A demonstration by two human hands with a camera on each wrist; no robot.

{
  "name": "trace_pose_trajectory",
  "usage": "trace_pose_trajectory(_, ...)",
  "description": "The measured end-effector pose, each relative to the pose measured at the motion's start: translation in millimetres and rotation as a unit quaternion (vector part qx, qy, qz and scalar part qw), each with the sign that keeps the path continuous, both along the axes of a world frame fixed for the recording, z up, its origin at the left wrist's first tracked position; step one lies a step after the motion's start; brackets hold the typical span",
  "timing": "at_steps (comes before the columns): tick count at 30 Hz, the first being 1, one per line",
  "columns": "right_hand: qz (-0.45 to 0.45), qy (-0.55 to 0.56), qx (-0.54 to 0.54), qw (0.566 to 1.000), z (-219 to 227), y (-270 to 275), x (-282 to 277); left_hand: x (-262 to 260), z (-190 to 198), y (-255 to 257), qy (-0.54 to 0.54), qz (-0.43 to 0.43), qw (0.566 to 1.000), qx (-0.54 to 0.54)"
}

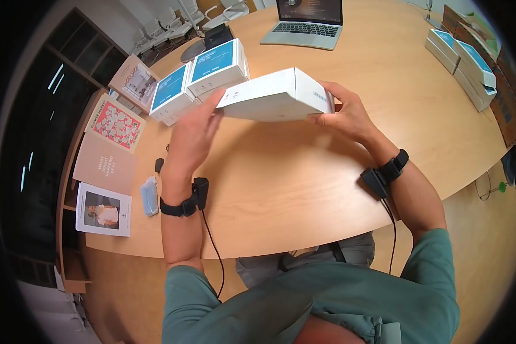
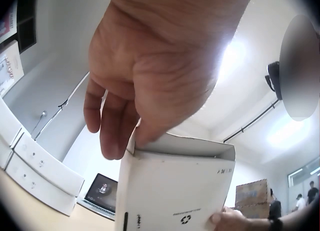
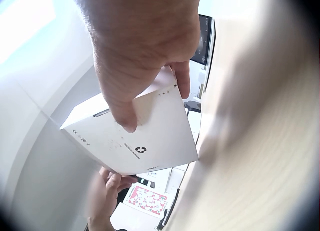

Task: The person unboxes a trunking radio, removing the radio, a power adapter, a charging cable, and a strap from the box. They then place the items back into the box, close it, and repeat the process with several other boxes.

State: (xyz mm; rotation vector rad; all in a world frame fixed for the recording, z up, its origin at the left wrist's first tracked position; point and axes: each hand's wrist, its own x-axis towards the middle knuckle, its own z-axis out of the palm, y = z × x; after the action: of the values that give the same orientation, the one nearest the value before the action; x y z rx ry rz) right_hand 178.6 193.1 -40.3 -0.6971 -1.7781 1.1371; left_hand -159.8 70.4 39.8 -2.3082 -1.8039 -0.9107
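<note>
A white cardboard box [image 1: 266, 97] is held tilted above the table between both hands. My left hand [image 1: 197, 133] pinches its left end, the thumb at a corner beside a raised edge or flap [image 2: 187, 147] in the left wrist view. At the other end my right hand [image 1: 350, 112] grips the box, its thumb [image 3: 125, 116] lying flat on the face printed with a recycling mark. Just behind the left hand stand two white boxes with blue tops [image 1: 215, 63], side by side.
An open laptop [image 1: 304, 31] sits at the far side of the table. More white-and-blue boxes [image 1: 464, 69] line the right edge near brown cartons [image 1: 507, 92]. Along the left lie several books [image 1: 117, 123] and a light blue pouch [image 1: 149, 196]. Cables [image 1: 213, 246] trail from both wrist cameras.
</note>
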Motion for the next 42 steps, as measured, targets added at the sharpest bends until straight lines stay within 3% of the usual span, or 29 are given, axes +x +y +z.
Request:
trace_pose_trajectory(1,-0.004,-0.001,-0.018,1.0,0.6,1.0,0.4,3.6,-3.5,2.4,0.065,-0.005,0.998,0.024)
trace_pose_trajectory(2,-0.008,-0.002,-0.036,0.999,1.2,2.1,0.9,0.8,-6.2,5.7,0.065,-0.006,0.998,0.025)
trace_pose_trajectory(5,0.031,0.015,-0.059,0.998,-6.0,11.6,4.7,-4.2,-6.5,10.5,-0.01,-0.077,0.997,0.002)
trace_pose_trajectory(7,0.065,0.035,-0.062,0.995,-16.9,15.6,4.9,2.1,2.1,7.8,-0.201,0.006,0.963,-0.18)
trace_pose_trajectory(8,0.099,0.055,-0.066,0.991,-22.0,19.0,5.7,1.6,0.2,8.9,-0.203,0.006,0.963,-0.179)
trace_pose_trajectory(9,0.1,0.053,-0.065,0.991,-21.3,20.2,6.1,0.3,-5.0,9.8,-0.236,-0.033,0.94,-0.246)
trace_pose_trajectory(10,0.05,-0.023,0.027,0.998,-21.1,21.3,6.2,-0.6,-10.5,10.0,-0.268,-0.073,0.909,-0.311)
trace_pose_trajectory(11,-0.002,-0.096,0.119,0.988,-20.5,22.2,6.5,0.4,-16.7,10.7,-0.211,-0.05,0.93,-0.297)
trace_pose_trajectory(12,-0.002,-0.097,0.121,0.988,-20.6,23.3,8.4,5.5,-21.0,10.3,-0.212,-0.05,0.93,-0.295)
trace_pose_trajectory(15,-0.03,-0.159,0.124,0.979,-21.3,29.2,17.6,24.7,-36.1,10.8,-0.077,-0.06,0.965,-0.244)
trace_pose_trajectory(17,-0.102,-0.214,0.152,0.959,-23.6,34.1,21.4,28.7,-53.9,15.8,-0.082,-0.081,0.963,-0.243)
trace_pose_trajectory(21,-0.141,-0.206,0.226,0.942,-14.0,26.8,19.2,44.4,-65.0,12.9,-0.089,-0.146,0.956,-0.238)
trace_pose_trajectory(22,-0.14,-0.255,0.281,0.915,-9.7,19.8,16.0,46.1,-67.0,12.3,-0.093,-0.18,0.95,-0.239)
trace_pose_trajectory(24,-0.077,-0.369,0.31,0.873,-1.2,6.7,10.2,46.8,-70.1,12.0,-0.14,-0.174,0.941,-0.253)
trace_pose_trajectory(26,-0.083,-0.415,0.313,0.85,0.5,-13.6,2.3,46.0,-66.7,9.5,-0.185,-0.171,0.93,-0.268)
trace_pose_trajectory(27,-0.098,-0.452,0.309,0.831,1.3,-19.3,-3.9,44.2,-55.8,9.9,-0.047,-0.105,0.949,-0.294)
trace_pose_trajectory(28,-0.065,-0.463,0.231,0.853,5.9,-18.9,-12.5,42.3,-48.7,11.8,0.093,-0.038,0.945,-0.312)
trace_pose_trajectory(31,-0.084,-0.521,0.233,0.817,3.1,-43.3,-40.2,22.6,-86.1,11.7,0.145,-0.093,0.962,-0.212)
trace_pose_trajectory(32,-0.077,-0.531,0.228,0.812,-0.6,-44.0,-39.5,25.7,-85.1,9.8,0.142,-0.088,0.96,-0.223)
trace_pose_trajectory(36,-0.082,-0.574,0.182,0.794,16.0,-21.9,-1.1,33.9,-71.8,3.3,0.13,-0.074,0.956,-0.251)
trace_pose_trajectory(42,-0.265,-0.589,0.083,0.759,-1.1,49.4,175.9,40.1,-67.4,3.1,0.15,-0.052,0.949,-0.274)
